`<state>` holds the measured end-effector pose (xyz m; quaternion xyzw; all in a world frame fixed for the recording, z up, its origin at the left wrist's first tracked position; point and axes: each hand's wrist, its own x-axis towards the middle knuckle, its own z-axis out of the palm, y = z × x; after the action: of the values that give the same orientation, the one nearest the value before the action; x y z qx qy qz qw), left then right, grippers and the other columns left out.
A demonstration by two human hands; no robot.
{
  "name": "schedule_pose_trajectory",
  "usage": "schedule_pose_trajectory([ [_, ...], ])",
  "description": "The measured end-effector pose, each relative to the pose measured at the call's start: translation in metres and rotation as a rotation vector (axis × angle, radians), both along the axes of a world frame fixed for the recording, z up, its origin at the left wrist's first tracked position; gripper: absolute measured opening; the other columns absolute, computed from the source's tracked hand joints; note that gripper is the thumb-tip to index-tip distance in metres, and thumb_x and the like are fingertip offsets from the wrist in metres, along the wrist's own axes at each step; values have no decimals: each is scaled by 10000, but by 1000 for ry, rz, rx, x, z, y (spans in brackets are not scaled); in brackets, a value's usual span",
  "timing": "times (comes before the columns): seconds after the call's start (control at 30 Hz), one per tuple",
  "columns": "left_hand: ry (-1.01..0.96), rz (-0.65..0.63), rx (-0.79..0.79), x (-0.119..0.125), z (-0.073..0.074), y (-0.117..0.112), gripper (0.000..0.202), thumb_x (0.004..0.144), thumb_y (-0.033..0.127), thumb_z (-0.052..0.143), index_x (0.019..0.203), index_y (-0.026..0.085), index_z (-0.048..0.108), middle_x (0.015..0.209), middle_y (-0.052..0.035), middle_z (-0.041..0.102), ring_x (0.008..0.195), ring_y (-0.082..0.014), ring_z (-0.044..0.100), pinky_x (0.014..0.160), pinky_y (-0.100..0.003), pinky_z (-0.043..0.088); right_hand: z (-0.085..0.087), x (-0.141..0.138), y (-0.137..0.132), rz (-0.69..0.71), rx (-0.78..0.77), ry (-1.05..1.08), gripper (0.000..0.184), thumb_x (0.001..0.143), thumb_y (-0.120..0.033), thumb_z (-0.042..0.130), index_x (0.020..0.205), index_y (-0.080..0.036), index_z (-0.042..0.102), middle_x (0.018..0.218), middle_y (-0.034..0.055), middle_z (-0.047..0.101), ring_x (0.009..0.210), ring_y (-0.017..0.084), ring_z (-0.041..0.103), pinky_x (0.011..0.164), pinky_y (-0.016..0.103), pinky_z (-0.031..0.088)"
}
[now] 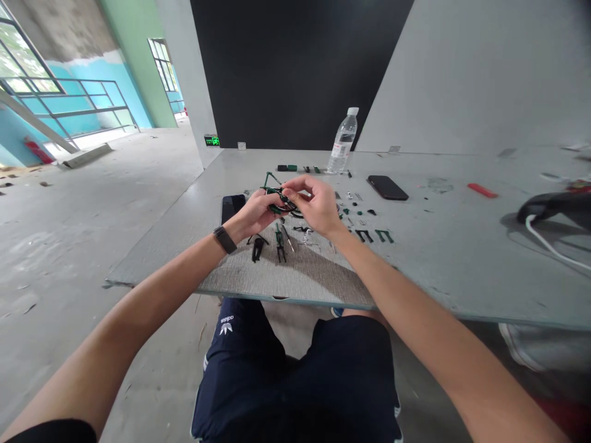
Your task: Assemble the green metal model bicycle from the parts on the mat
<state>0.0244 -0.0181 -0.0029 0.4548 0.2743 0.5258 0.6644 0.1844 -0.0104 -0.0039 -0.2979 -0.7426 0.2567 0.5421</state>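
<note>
My left hand [258, 212] is closed around a small green model bicycle frame [272, 177] with a dark round part, perhaps a wheel, held above the table. My right hand [319, 204] pinches at the same model from the other side; its fingertips overlap the model, and any small piece between them is hidden. Just below the hands lie a green fork-shaped part [279, 243], a thin pointed tool [288, 239] and a black forked part [258, 248]. Silver bits [306, 236] are scattered beside them.
A dark phone [232, 208] lies left of my hands, another phone [388, 187] to the right. A water bottle [341, 146] stands at the back. Several small green and black parts [384, 236] spread rightward. Farther right are a red object [482, 190] and a white cable [549, 243].
</note>
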Motion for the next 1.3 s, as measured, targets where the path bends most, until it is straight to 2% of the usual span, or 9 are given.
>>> schedule_pose_trajectory([
  [0.23, 87, -19, 25, -3, 1, -3, 119, 662, 23, 636, 605, 124, 662, 690, -44, 641, 702, -130, 602, 787, -307, 482, 4, 2, -3, -2, 23, -29, 167, 885, -387, 718, 923, -226, 744, 929, 48, 748, 900, 207, 693, 828, 401, 603],
  [0.4, 78, -27, 16, -3, -1, -1, 114, 647, 43, 625, 594, 133, 671, 659, -37, 626, 704, -138, 611, 761, -299, 483, 10, 4, -7, -4, 53, -71, 160, 900, -374, 700, 929, -226, 752, 920, 47, 756, 884, 208, 697, 804, 400, 612],
  [0.53, 58, -17, -50, -3, -2, 3, 126, 631, 28, 606, 585, 138, 645, 633, -19, 586, 644, -112, 557, 741, -288, 484, 12, 5, -7, 4, 43, -99, 161, 896, -377, 700, 930, -230, 756, 936, 48, 762, 891, 213, 700, 816, 413, 613],
  [0.63, 17, -15, -144, -3, -2, 5, 146, 621, 7, 583, 611, 144, 634, 671, -31, 617, 650, -116, 563, 745, -286, 500, 12, 5, -5, -5, 45, -105, 169, 894, -382, 698, 931, -229, 759, 948, 51, 763, 889, 214, 696, 818, 415, 601],
  [0.73, -46, -69, -251, -3, 0, 5, 155, 644, 7, 578, 668, 150, 632, 690, -40, 641, 652, -121, 581, 731, -266, 519, 11, 5, -1, -36, 56, -130, 190, 892, -370, 694, 985, -214, 751, 927, 57, 767, 869, 212, 700, 816, 408, 580],
  [0.83, -90, -127, -326, -4, 1, 5, 135, 671, 18, 568, 694, 145, 606, 650, -32, 611, 587, -101, 550, 642, -221, 506, 9, 4, 4, -58, 65, -134, 202, 878, -363, 704, 997, -201, 727, 865, 45, 762, 806, 196, 700, 802, 389, 565],
  [1.1, -65, -110, -353, -4, 4, 4, 137, 708, 11, 523, 735, 141, 556, 609, -42, 586, 546, -108, 546, 599, -212, 491, 3, 2, 11, -103, 82, -158, 164, 888, -334, 685, 957, -201, 750, 918, 48, 785, 807, 188, 698, 790, 373, 563],
  [1.3, -51, -47, -381, -2, 5, 3, 156, 739, 1, 496, 741, 153, 533, 573, -38, 556, 534, -117, 537, 580, -218, 480, 4, 1, 12, -107, 51, -133, 168, 868, -330, 709, 951, -185, 724, 904, 62, 783, 797, 190, 707, 774, 375, 575],
])
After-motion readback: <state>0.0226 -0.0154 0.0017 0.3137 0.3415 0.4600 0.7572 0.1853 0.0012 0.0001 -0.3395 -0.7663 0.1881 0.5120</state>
